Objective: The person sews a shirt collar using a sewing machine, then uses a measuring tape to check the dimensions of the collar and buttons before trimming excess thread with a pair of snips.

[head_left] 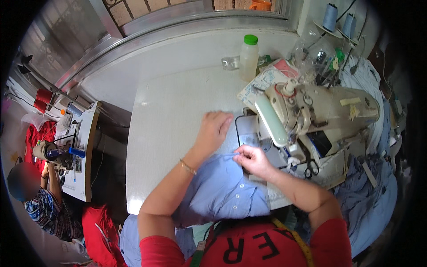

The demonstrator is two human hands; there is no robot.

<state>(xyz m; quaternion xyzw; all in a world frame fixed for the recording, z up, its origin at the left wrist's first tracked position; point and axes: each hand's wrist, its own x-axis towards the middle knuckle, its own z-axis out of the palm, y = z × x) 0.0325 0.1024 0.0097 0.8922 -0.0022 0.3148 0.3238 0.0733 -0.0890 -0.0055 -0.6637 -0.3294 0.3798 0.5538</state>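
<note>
A light blue shirt (pixel 213 182) with a row of small white buttons lies across my lap and the front of the white table. My right hand (pixel 255 162) pinches its upper edge between thumb and fingertips, just in front of the sewing machine (pixel 307 107). Above the cloth and to the left of the machine's needle area is my left hand (pixel 215 131), its fingers drawn together with the thumb close by. Whether anything is between those fingers is hidden. The machine's pale green front cover (pixel 271 122) stands beside both hands.
Black-handled scissors (pixel 311 167) lie right of my right hand. A green-capped bottle (pixel 249 58) stands behind the machine on the white table (pixel 173 107). Blue thread cones (pixel 329 18) sit at upper right, above piled blue fabric (pixel 367 200). Another person (pixel 51 209) works at a sewing machine on the left.
</note>
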